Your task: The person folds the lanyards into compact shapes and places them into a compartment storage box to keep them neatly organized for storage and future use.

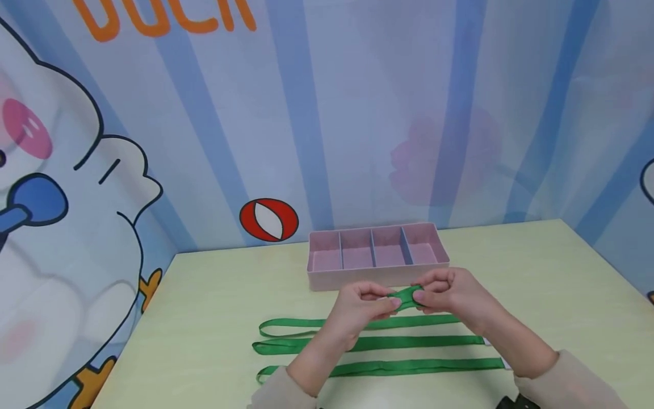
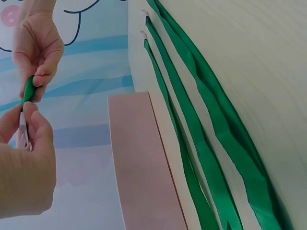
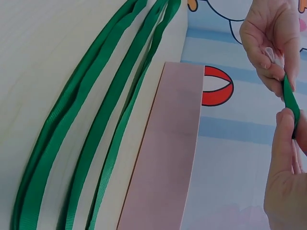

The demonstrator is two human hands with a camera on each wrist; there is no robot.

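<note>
A folded green lanyard (image 1: 407, 297) is held up above the table between both hands. My left hand (image 1: 356, 311) pinches its left end between thumb and fingers. A white plastic clip (image 2: 24, 130) shows at that hand's fingertips in the left wrist view. On the other end, my right hand (image 1: 452, 295) pinches the green band with thumb and fingers. Below the hands, three more green lanyards lie stretched side by side across the table: a back one (image 1: 416, 322), a middle one (image 1: 424, 342) and a front one (image 1: 424, 367). My left forearm covers part of them.
Behind the hands stands a pink box (image 1: 378, 279) with several compartments divided by grey partitions. It sits near the back edge of the pale yellow table (image 1: 219, 307). A printed blue-striped backdrop (image 1: 357, 113) rises directly behind and around the table.
</note>
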